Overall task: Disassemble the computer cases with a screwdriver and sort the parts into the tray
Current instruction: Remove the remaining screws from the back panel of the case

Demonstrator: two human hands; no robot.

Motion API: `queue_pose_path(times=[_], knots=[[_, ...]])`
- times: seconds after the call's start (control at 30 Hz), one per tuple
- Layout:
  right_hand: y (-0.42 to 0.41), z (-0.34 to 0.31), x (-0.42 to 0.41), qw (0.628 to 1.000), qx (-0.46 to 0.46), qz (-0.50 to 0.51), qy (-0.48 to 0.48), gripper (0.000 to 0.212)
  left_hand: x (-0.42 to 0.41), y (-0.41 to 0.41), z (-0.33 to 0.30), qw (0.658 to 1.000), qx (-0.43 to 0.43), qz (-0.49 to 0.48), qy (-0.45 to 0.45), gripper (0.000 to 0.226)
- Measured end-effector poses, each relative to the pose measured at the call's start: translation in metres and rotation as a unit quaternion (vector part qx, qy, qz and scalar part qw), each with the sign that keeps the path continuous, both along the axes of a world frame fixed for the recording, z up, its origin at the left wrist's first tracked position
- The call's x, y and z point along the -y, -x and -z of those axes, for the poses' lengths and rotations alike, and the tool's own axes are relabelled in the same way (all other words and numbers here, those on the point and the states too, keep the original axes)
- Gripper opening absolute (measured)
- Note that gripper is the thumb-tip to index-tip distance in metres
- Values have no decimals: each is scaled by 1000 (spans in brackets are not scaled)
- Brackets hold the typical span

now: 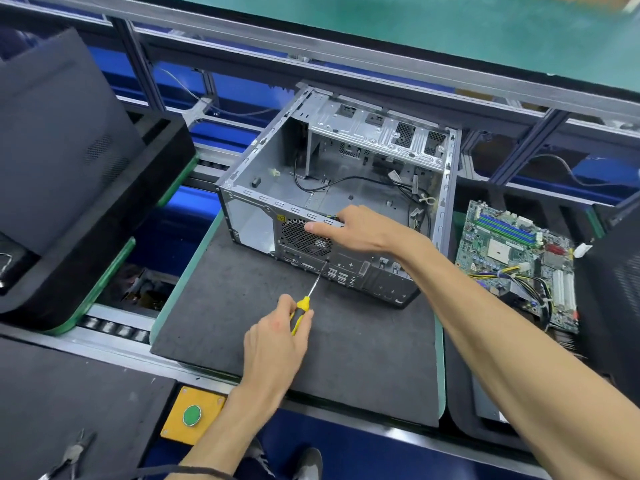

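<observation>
The computer case (332, 188) lies open side up on a dark foam mat (311, 358), its inside mostly bare apart from a few loose black cables and the drive cage at the far end. The left hand (277, 337) has its fingers wrapped round the yellow-and-black handle of a screwdriver (313, 285), whose tip meets the rear panel just below the round fan grille (304, 237), seemingly on a screw there. The right hand (360, 230) lies across the top rear edge of the case, fingers stretched out flat and holding nothing, steadying the shell. A circuit board (519, 261) with attached wires rests in a tray (457, 410) just to the right. The likely trouble is the tip riding out of the screw head: the shaft comes in at a slant, so hard pressure could make it skid across the panel or round off the screw. The freed screw could also drop and roll off the mat.
</observation>
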State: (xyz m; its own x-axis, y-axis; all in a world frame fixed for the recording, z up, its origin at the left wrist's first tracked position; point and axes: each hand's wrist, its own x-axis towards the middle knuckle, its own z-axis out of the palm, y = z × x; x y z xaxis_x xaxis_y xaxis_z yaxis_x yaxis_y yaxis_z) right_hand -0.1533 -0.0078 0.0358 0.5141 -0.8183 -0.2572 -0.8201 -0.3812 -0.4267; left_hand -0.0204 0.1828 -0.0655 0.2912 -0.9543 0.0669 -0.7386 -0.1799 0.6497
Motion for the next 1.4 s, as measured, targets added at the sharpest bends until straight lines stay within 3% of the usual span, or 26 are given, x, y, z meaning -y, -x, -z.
queue_pose_path(times=[0.03, 0.1, 0.17, 0.23, 0.27, 0.3, 0.37, 0.4, 0.43, 0.5, 0.6, 0.67, 0.7, 0.73, 0.8, 0.87, 0.93, 1.03, 1.1, 1.17, 1.2, 1.23, 1.27, 1.3, 1.33, 1.4], knots=[[0, 1, 0, 1000, 1, -1, 1, 71, -1, -4, 0, 997, 70, 13, 25, 30], [0, 1, 1, 1000, 3, -3, 4, 71, 1, -9, 6, 993, 79, 4, 92, 22], [0, 2, 1, 1000, 3, -3, -2, 70, 4, -3, 12, 993, -54, -12, 101, 23], [0, 1, 1, 1000, 4, -2, -1, 69, 4, 9, 12, 956, -288, -44, 30, 32], [1, 1, 1, 1000, 5, -1, 2, 68, 6, 11, 10, 896, -437, -71, -22, 33], [1, 1, 1, 1000, 6, -2, 3, 68, 9, 10, 7, 793, -595, -100, -86, 31], [0, 1, 1, 1000, 8, -3, 3, 68, 13, 3, 6, 494, -839, -127, -191, 28], [0, 1, 0, 1000, 8, -5, 1, 69, 13, 1, 5, 402, -881, -131, -212, 26], [0, 0, 1, 1000, 8, -5, -1, 69, 13, 0, 2, 383, -889, -119, -223, 24], [0, 0, 1, 1000, 10, -6, -5, 70, 12, 3, -5, 455, -856, -87, -230, 22], [-1, -2, -1, 1000, 8, 0, -10, 70, 14, 6, -13, 680, -702, -72, -200, 29], [0, -4, -3, 1000, 11, 1, -8, 70, 10, 2, -13, 881, -452, -90, -107, 34], [0, -4, -3, 1000, 13, 1, -9, 70, 7, 0, -11, 955, -281, -76, -54, 32], [0, -5, -4, 1000, 13, 0, -11, 70, 4, -1, -9, 991, -127, -50, -16, 30], [0, -4, -4, 1000, 11, -2, -12, 70, 2, -3, -6, 999, 33, -25, 22, 29], [0, -1, -2, 1000, 9, -3, -8, 70, 4, -6, 0, 998, 23, -27, 45, 29], [0, 1, -1, 1000, 10, -5, -3, 70, 8, -6, 5, 987, -142, -46, 54, 28], [0, 2, 0, 1000, 13, -13, 4, 69, 12, -3, 3, 903, -421, -85, -16, 25], [0, 2, 1, 1000, 12, -16, 6, 69, 16, -7, 4, 771, -615, -112, -119, 22], [0, 2, 1, 1000, 12, -16, 1, 70, 17, -10, 5, 519, -821, -117, -209, 19], [1, 2, 0, 1000, 12, -18, 0, 69, 17, -10, 6, 426, -869, -124, -218, 21], [1, 1, 0, 1000, 14, -18, 1, 69, 17, -11, 5, 398, -883, -122, -218, 24], [1, 1, -1, 1000, 16, -16, 1, 69, 17, -11, 1, 415, -876, -113, -217, 24], [1, 0, -1, 1000, 15, -16, 3, 69, 17, -13, -4, 478, -845, -105, -213, 23], [0, -1, -2, 1000, 13, -15, 5, 69, 18, -17, -8, 587, -778, -97, -203, 22], [0, -3, -3, 1000, 9, -10, 6, 70, 18, -19, -17, 855, -491, -74, -150, 34]])
